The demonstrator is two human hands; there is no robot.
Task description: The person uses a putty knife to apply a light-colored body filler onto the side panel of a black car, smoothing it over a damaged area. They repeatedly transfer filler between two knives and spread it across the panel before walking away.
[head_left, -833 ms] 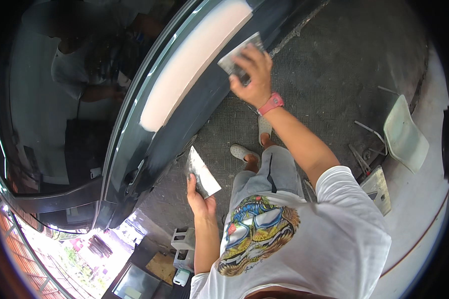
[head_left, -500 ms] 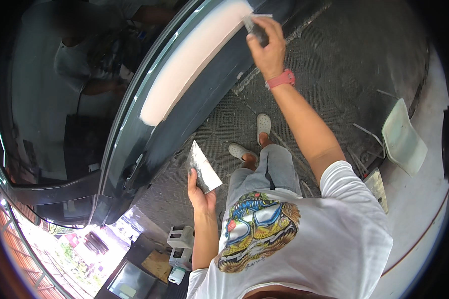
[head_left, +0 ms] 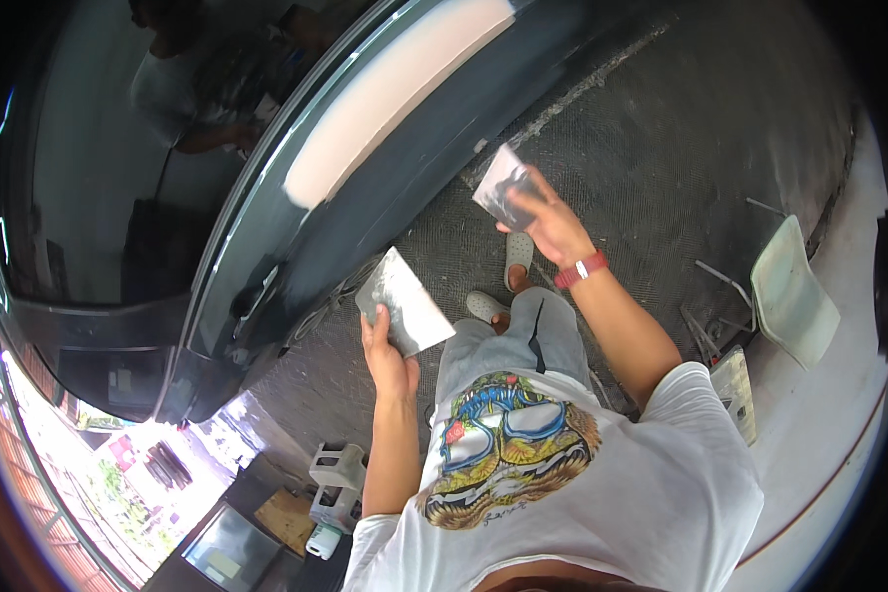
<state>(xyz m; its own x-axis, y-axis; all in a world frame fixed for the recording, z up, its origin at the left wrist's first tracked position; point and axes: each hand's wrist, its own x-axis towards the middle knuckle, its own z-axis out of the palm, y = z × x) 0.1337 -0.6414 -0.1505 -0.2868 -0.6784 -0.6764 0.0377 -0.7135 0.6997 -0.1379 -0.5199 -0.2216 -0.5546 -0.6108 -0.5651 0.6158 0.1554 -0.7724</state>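
Observation:
My left hand [head_left: 391, 367] grips a flat, thin metal plate [head_left: 416, 308] by its edge, thumb on the grey-smeared side; part of its face is pale. In my right hand [head_left: 559, 235] is a putty spreader [head_left: 497, 185], a flat blade with pale and dark grey smears, held out away from the car. A long, smooth band of pale pinkish filler [head_left: 390, 97] runs along the dark car's side panel [head_left: 370, 212], just below the window line. Neither hand touches the panel.
A pale chair [head_left: 797, 291] with metal legs stands on the right by the wall. On the dark textured floor [head_left: 681, 148] are my feet in light clogs [head_left: 518, 252]. A grey plastic stool [head_left: 337, 483] and a white bottle [head_left: 323, 540] sit at lower left.
My right hand has come off the far end of the filler band, back toward my body with the spreader. The plate in my left hand has turned and risen slightly.

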